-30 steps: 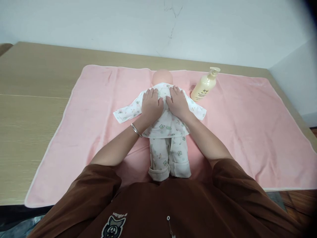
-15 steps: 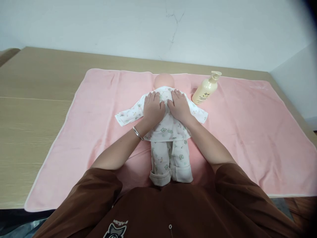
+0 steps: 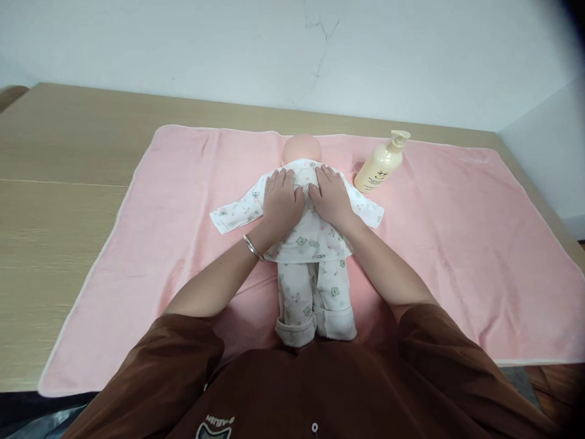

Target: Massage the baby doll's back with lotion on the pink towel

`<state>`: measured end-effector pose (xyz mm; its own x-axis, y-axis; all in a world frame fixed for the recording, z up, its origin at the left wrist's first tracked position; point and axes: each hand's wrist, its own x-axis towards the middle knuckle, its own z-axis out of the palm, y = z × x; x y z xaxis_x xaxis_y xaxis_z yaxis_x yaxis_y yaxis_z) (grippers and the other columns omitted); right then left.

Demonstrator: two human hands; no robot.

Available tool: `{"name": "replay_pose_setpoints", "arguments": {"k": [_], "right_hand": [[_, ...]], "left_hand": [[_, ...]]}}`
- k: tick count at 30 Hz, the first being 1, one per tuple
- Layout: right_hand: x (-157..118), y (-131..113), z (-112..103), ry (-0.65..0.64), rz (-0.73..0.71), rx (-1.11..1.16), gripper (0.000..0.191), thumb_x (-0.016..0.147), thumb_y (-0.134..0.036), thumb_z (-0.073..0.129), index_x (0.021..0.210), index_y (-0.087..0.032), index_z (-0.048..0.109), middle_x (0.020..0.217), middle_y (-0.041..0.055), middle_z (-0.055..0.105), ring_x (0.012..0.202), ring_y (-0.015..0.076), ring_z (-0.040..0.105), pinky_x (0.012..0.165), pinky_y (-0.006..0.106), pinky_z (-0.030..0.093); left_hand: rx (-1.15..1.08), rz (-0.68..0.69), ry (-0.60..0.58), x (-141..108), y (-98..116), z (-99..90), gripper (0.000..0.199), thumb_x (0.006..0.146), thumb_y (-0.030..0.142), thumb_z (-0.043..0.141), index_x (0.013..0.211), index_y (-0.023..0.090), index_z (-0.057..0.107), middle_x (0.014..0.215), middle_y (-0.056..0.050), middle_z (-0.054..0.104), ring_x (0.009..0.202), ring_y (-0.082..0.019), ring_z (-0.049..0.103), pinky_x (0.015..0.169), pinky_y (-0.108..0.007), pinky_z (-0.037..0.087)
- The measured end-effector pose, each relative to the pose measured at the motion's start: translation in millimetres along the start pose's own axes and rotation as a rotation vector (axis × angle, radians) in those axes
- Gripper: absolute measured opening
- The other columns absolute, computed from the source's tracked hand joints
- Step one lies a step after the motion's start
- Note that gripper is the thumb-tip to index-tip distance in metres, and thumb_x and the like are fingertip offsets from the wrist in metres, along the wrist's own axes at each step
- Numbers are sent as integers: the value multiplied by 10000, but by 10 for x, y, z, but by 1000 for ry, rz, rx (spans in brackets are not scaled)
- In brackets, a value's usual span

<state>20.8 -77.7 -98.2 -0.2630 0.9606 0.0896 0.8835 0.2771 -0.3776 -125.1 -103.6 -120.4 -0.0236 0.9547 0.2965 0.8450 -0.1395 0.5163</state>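
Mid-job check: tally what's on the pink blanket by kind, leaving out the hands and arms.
Dolls: 1 (doll, only its head showing bare)
Garments: 2 (white printed top, white printed trousers)
Bottles: 1 (pale yellow pump bottle)
Total: 4

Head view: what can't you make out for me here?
All in the head view:
Doll's head: face turned out of sight.
White top: pattern covered beneath the left hand and right hand.
Bottle: label's fine print too small.
Emblem on the brown shirt: cut off by the bottom edge.
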Motion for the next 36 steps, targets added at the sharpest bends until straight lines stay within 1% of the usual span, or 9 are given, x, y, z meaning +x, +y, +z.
{"name": "replay_pose_setpoints", "arguments": {"k": [7, 12, 18, 20, 22, 26, 29, 32, 36], "right_hand": [[-12, -14, -4, 2, 1, -1, 672, 1019, -322, 326, 1602, 1, 408, 1711, 222, 377, 1619, 361, 325, 1355, 590, 195], [14, -8, -41, -19, 3, -24, 663, 1024, -305, 326, 1612, -9, 397, 1718, 211, 371, 1623, 353, 318, 1360, 575, 197], [-205, -204, -76, -45, -7, -85, 655, 1051, -292, 303, 1615, 36, 368, 1701, 262, 372, 1614, 424, 312, 1331, 634, 233], [-324, -302, -88, -40, -27, -99, 649, 1055, -284, 314, 1608, 50, 371, 1688, 283, 383, 1612, 432, 317, 1321, 618, 272], [-372, -339, -115, -44, -44, -99, 637, 1054, -268, 323, 1599, 55, 385, 1675, 292, 399, 1609, 423, 331, 1317, 581, 306], [-179, -153, -205, -88, -77, -41, 595, 1073, -287, 282, 1557, 1, 474, 1658, 248, 454, 1597, 376, 377, 1321, 565, 310], [-11, 13, -228, -128, -67, -22, 629, 1087, -341, 272, 1587, 10, 425, 1700, 233, 389, 1622, 378, 323, 1342, 579, 254], [-64, -20, -168, -88, -45, -79, 649, 1081, -326, 275, 1587, 59, 402, 1679, 269, 406, 1613, 400, 332, 1346, 580, 241], [-310, -234, -60, -9, -79, -108, 650, 1048, -273, 310, 1568, 106, 402, 1646, 318, 428, 1602, 410, 353, 1335, 591, 281]], "left_hand": [[52, -23, -39, -32, 87, -75, 593, 1019, 278, 369, 1521, -8, 502, 1614, -244, 514, 1570, -387, 416, 1348, -556, 282], [73, 63, -29, -129, 196, -110, 581, 1051, 286, 323, 1515, -18, 495, 1623, -274, 490, 1589, -383, 393, 1345, -588, 270], [35, 19, -72, 85, -8, -88, 533, 1004, 251, 394, 1458, 24, 554, 1558, -240, 573, 1520, -345, 490, 1325, -522, 337], [39, 5, -91, 139, -57, -93, 504, 1006, 246, 385, 1415, 29, 585, 1521, -245, 602, 1487, -346, 526, 1315, -512, 354], [50, -8, -96, 114, -31, -104, 519, 1025, 259, 365, 1441, 15, 556, 1550, -259, 572, 1522, -358, 489, 1327, -524, 327], [101, 27, -104, -111, 187, -151, 601, 1043, 284, 361, 1539, -46, 436, 1646, -296, 444, 1606, -403, 352, 1349, -574, 264], [113, 74, -138, -201, 292, -189, 609, 1038, 263, 371, 1556, -52, 425, 1673, -293, 403, 1622, -415, 312, 1347, -584, 272], [91, 69, -160, -99, 209, -182, 606, 1029, 255, 375, 1542, -62, 439, 1661, -296, 422, 1609, -406, 342, 1343, -573, 288], [68, 35, -133, 101, -17, -103, 539, 1001, 234, 377, 1441, -23, 552, 1550, -287, 557, 1525, -392, 472, 1317, -565, 335]]}}
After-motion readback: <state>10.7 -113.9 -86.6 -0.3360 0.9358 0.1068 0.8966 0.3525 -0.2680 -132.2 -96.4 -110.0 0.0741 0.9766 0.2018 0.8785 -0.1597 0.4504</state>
